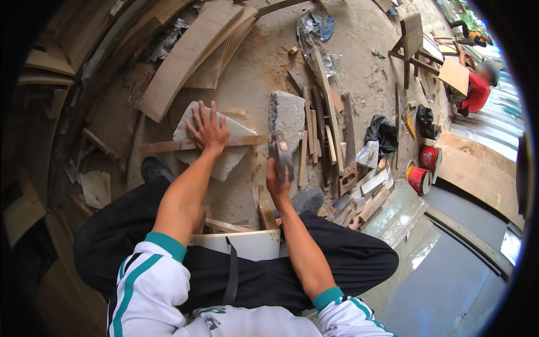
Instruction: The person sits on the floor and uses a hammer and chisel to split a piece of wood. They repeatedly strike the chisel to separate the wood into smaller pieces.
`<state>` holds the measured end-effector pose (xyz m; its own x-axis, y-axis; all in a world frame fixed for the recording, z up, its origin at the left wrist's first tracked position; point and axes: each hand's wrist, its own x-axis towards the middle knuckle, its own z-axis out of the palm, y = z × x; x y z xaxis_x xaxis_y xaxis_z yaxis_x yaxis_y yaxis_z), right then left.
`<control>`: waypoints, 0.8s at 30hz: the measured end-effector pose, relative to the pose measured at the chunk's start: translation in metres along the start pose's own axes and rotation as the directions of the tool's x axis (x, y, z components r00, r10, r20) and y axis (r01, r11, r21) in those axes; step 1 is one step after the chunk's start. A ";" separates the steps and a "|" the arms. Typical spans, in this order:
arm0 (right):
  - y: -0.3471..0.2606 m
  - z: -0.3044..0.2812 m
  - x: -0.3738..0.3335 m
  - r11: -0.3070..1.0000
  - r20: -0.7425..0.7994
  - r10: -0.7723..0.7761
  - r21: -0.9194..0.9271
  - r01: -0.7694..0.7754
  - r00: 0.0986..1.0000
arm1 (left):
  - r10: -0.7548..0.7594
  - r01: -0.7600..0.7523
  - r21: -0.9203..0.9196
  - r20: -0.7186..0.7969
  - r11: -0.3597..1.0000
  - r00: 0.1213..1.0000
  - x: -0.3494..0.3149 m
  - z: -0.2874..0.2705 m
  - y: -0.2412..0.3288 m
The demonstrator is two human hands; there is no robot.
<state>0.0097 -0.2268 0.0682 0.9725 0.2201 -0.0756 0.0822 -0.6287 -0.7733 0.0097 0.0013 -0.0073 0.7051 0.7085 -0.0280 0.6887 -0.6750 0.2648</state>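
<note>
The left hand [209, 130] is lying flat, fingers spread, pressing a thin wood strip [168, 146] down onto a flat grey stone [238, 154]; it is gripping nothing. The strip is running across the stone from its left edge to its right edge and is sticking out past the left edge over the sandy floor [258, 67].

The right hand [276, 180] is clenching the handle of a hammer [282, 150]. The hammer's head is blurred and is hanging just past the strip's right end, near the stone's right edge. Whether it is touching the strip cannot be told.

A second grey stone [287, 113] is lying just beyond the hammer. Loose wood offcuts [328, 132] are lying in a pile right of it, and long boards [188, 53] are leaning at the floor's far left. Two red tins [424, 168] are standing at the floor's right edge, beside a black bag [384, 133].

The person is sitting low, knees apart, with a grey sandal [154, 167] showing by the stone's near left corner. Another person in a red top [478, 90] is working well apart, at the far right.
</note>
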 end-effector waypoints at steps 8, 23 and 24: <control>0.017 0.010 -0.006 0.994 -0.161 -0.019 0.106 0.036 0.987 | 0.032 -0.032 0.005 -0.034 0.999 0.999 0.006 0.003 -0.002; 0.002 0.003 0.003 0.938 0.189 0.342 -0.007 -0.347 0.921 | 0.021 -0.019 0.033 -0.045 0.999 0.999 0.005 0.004 -0.004; 0.004 0.000 0.000 0.965 0.153 0.262 -0.015 -0.263 0.953 | 0.012 -0.011 0.036 -0.042 0.999 0.999 0.007 0.005 -0.003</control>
<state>0.0099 -0.2289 0.0652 0.9149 0.1588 -0.3711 -0.1733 -0.6757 -0.7165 0.0128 0.0072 -0.0134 0.7058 0.7082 0.0163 0.6867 -0.6896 0.2301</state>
